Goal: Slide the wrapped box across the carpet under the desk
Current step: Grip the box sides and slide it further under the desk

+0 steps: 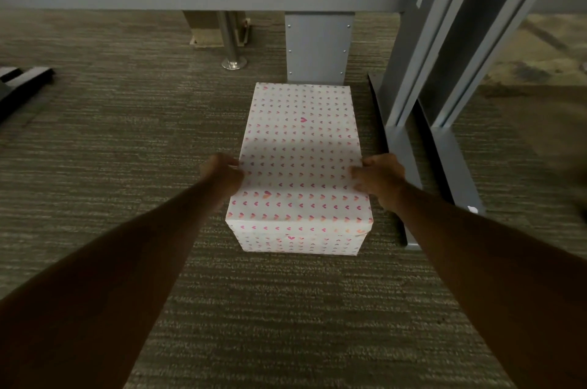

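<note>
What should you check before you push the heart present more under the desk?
1. Left hand on the side of the white heart-patterned wrapped box: ok.
2. Right hand on the opposite side: ok.
3. Box flat on the brown striped carpet: ok.
4. Room ahead: not ok, the grey metal panel stands right behind the box's far end.
5. Gap from the grey desk leg foot on the right: cannot tell.
</note>
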The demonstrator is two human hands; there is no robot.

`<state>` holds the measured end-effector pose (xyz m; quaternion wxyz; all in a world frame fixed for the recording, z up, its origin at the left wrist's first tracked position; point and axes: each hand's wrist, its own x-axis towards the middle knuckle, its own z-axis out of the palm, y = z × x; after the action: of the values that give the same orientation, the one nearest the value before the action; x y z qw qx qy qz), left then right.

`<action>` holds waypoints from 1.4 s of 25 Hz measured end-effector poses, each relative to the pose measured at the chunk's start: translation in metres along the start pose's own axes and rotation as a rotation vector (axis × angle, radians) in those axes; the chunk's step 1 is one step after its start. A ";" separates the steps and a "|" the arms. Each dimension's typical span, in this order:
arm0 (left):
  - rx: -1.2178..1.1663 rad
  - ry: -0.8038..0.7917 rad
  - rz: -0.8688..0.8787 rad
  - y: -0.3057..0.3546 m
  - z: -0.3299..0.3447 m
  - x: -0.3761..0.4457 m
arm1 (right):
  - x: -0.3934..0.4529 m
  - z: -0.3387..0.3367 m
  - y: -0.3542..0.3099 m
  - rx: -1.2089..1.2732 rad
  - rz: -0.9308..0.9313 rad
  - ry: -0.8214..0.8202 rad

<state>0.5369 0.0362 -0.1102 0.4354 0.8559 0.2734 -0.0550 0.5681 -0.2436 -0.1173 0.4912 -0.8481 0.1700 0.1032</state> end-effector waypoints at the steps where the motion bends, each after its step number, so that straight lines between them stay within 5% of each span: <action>1: -0.034 0.017 -0.021 0.000 0.000 0.001 | 0.000 -0.002 0.000 0.051 0.021 -0.009; 15: -0.269 -0.001 -0.009 0.038 0.033 -0.004 | 0.024 -0.052 0.005 0.151 0.005 -0.006; 35: -0.277 -0.035 -0.041 0.051 0.077 -0.010 | 0.040 -0.077 0.027 0.142 0.079 0.075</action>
<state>0.5654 -0.0519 -0.1175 0.5528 0.7808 0.2883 -0.0404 0.5951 -0.3302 -0.1139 0.5389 -0.8070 0.2284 0.0785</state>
